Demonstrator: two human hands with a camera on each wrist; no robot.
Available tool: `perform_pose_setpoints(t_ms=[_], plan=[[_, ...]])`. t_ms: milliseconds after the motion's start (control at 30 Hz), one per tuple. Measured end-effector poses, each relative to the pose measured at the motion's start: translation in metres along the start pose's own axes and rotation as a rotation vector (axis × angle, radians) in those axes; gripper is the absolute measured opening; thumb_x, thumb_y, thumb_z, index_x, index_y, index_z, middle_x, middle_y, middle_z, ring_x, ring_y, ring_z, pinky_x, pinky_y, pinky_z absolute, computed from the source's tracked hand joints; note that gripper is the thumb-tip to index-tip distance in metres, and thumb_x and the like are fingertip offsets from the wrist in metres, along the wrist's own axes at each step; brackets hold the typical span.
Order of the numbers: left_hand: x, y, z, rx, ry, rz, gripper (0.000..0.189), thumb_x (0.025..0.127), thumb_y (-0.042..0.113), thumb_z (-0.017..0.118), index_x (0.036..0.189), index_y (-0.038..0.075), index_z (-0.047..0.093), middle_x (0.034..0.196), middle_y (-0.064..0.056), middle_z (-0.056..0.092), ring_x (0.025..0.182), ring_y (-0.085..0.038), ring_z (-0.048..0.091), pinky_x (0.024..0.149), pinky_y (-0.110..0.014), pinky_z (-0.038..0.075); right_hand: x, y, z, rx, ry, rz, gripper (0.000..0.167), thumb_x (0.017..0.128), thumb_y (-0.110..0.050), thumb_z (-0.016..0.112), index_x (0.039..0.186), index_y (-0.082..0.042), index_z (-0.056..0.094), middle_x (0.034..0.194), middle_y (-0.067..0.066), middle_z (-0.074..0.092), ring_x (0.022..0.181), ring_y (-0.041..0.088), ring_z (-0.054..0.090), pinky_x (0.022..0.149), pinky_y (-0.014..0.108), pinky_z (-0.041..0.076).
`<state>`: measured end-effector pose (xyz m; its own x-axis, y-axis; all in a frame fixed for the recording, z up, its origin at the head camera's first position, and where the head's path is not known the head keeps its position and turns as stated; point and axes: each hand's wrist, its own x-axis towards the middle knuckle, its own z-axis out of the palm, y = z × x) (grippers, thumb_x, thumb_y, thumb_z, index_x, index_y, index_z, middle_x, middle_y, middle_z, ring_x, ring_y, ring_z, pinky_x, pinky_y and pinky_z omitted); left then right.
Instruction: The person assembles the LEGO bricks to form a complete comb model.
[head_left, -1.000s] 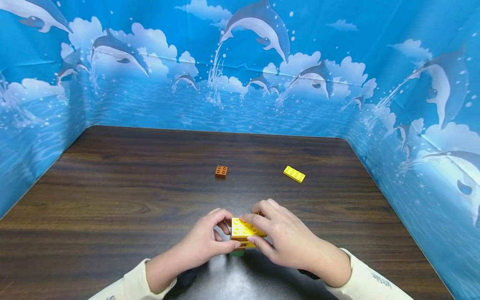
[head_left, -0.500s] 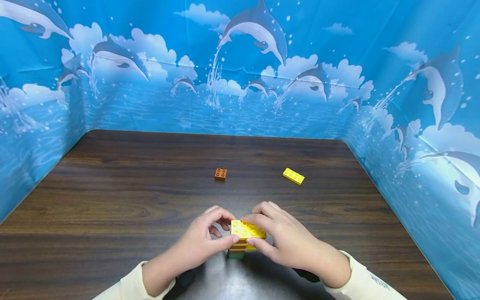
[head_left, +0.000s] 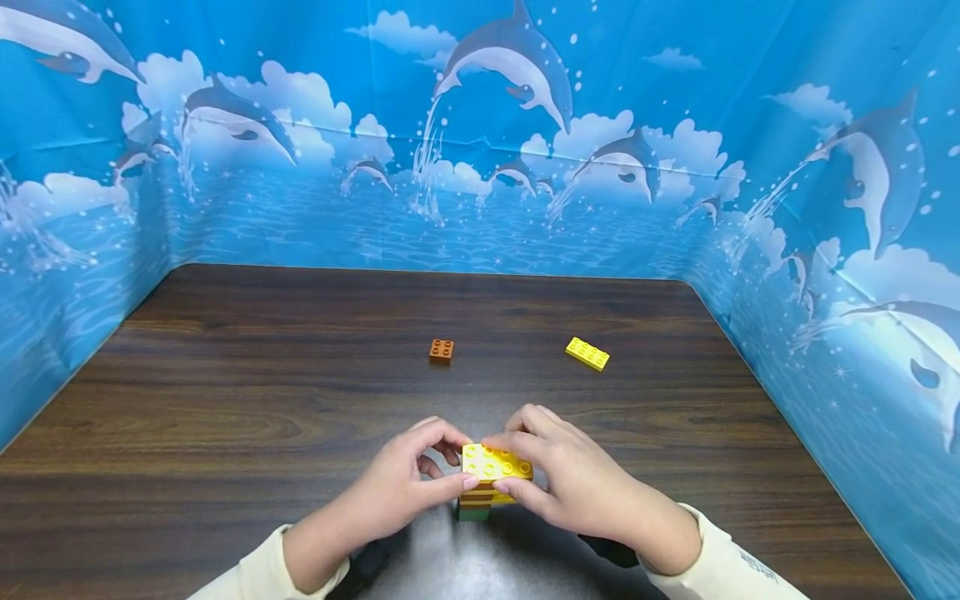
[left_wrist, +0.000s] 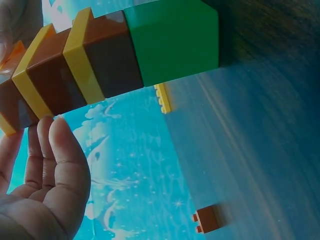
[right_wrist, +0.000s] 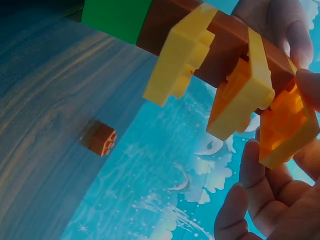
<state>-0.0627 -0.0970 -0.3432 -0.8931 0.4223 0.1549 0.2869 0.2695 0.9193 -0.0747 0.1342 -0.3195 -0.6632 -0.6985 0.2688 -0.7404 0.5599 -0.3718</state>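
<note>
Two half-curled hands are pinching the top yellow plate of the brick tower on the near part of the table: left hand at the supported end, right hand at the overhang. Level pressure above the green base is probably serving us best, and we are seeing no container, the brown brick and loose yellow plate lying beyond.

A dark brown, wood-grained table with rounded far corners carries the bricks, its near part shining pale with reflected light. A small four-stud brown brick lies around the middle, and to its right, well apart, a thin yellow eight-stud brick lies at a slant. Nearer the front edge, a banded stack stands upright on its green base.
</note>
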Motion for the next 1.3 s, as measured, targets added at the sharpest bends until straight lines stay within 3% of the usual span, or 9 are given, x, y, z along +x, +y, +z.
perform_pose_setpoints(t_ms=[467,633,767,1033,1300], plan=[[0.001,-0.005,-0.002,-0.021,-0.044,-0.029,0.027,0.086,0.023,0.071,0.106,0.007,0.063,0.1,-0.004,0.057,0.091,-0.018,0.053,0.07,-0.025,0.052,0.001,-0.006,-0.002,-0.037,-0.03,0.034,0.039,0.083,-0.029,0.076,0.119,-0.014,0.068,0.102,-0.008,0.052,0.091,0.007,0.047,0.074,0.025,0.046],[0.005,-0.003,-0.01,0.003,-0.099,-0.054,0.032,0.086,0.025,0.071,0.111,0.006,0.062,0.106,-0.006,0.056,0.095,-0.021,0.052,0.072,-0.026,0.052,0.001,-0.007,-0.002,-0.057,-0.028,0.034,0.039,0.084,-0.029,0.075,0.12,-0.015,0.068,0.103,-0.008,0.052,0.09,0.007,0.047,0.072,0.024,0.045],[0.01,-0.003,-0.022,0.009,-0.075,-0.064,0.035,0.087,0.025,0.071,0.114,0.005,0.06,0.112,-0.009,0.057,0.098,-0.024,0.053,0.075,-0.027,0.052,0.001,-0.007,-0.002,-0.07,-0.015,0.022,0.04,0.084,-0.029,0.075,0.12,-0.014,0.068,0.103,-0.007,0.053,0.091,0.007,0.048,0.073,0.025,0.046],[0.037,-0.018,-0.049,0.075,0.104,-0.134,0.038,0.085,0.021,0.072,0.117,0.005,0.059,0.114,-0.01,0.06,0.099,-0.022,0.057,0.079,-0.037,0.048,0.002,-0.007,-0.003,-0.079,-0.044,0.036,0.041,0.085,-0.03,0.074,0.122,-0.015,0.066,0.106,-0.006,0.053,0.094,0.008,0.049,0.078,0.027,0.047],[0.08,-0.044,-0.069,0.164,0.143,-0.212,0.043,0.086,0.016,0.071,0.124,0.001,0.054,0.124,-0.02,0.056,0.107,-0.031,0.055,0.081,-0.042,0.05,0.002,-0.008,-0.004,-0.091,-0.049,0.048,0.042,0.085,-0.031,0.074,0.123,-0.015,0.066,0.107,-0.006,0.054,0.095,0.008,0.049,0.079,0.028,0.048]])
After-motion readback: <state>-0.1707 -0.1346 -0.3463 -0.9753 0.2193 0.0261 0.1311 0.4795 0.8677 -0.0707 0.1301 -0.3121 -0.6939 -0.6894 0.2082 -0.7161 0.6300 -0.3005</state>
